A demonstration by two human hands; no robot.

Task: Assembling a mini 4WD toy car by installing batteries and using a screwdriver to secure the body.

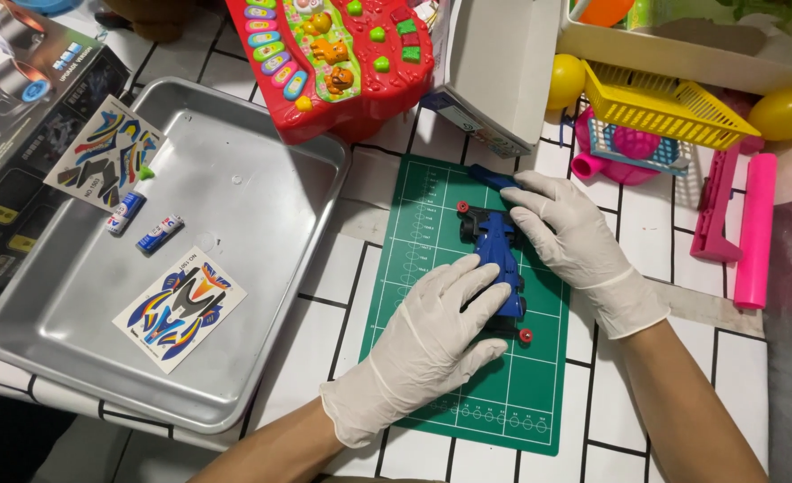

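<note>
Bare forearms come in from the bottom edge, both hands in thin white gloves. Left hand (436, 335) lies on the near end of a small blue plastic toy race car (496, 255), fingers (476, 291) spread loosely over its rear, not really clamped around it as far as the view shows. Right hand (568, 234) presses against the car's far side, fingers together and laid along the body, so the car sits braced between the two hands. Can't tell if anything is pinched under the right palm.

That car rests on a green cutting mat with a white grid (432, 268), about in the mat's middle, and the mat lies flat on a white table with a black tile pattern (593, 394). One red wheel (526, 335) shows at the near end, another at the far end.

Left of the mat sits a big shallow metal tray (262, 295). Inside it: two colourful sticker sheets (180, 307), one near, one at the far corner, plus two small blue-and-white batteries (160, 233) lying side by side between them.

Further back there's a red toy keyboard with coloured buttons (333, 63), a white box (494, 72), a yellow plastic basket (669, 107) over pink toy parts, and a pink plastic bar (755, 228) off to the right.
</note>
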